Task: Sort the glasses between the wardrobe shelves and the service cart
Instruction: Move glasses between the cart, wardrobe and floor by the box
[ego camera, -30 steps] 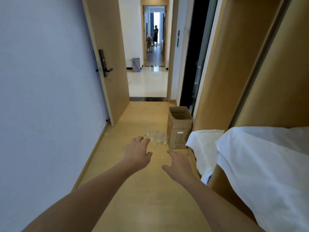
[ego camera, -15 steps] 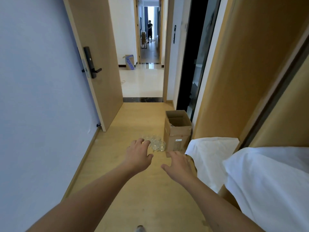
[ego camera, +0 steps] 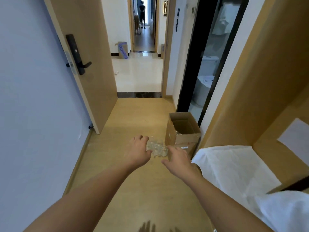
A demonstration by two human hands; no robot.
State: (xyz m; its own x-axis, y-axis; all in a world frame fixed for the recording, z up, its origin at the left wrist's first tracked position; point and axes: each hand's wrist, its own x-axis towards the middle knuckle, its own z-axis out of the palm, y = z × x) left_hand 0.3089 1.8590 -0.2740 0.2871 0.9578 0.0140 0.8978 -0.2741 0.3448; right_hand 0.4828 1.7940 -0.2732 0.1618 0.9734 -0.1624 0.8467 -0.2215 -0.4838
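Being stretched out empty and loosely spread, the left hand (ego camera: 138, 152) and right hand (ego camera: 178, 159) are being aimed at tightly clustered glasses (ego camera: 157, 148) on the floor (ego camera: 142, 190) beside a cardboard box (ego camera: 183, 133), where neighbours are likely being risked toppling.

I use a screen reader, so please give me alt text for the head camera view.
Two bare hands, left hand and right hand, reach open toward a cluster of clear glasses on a wooden floor, beside an open cardboard box in a hallway.

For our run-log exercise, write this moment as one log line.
phase: reaching | left hand: open, empty | right hand: open, empty | glasses: clustered on floor beside cardboard box | none lifted yet
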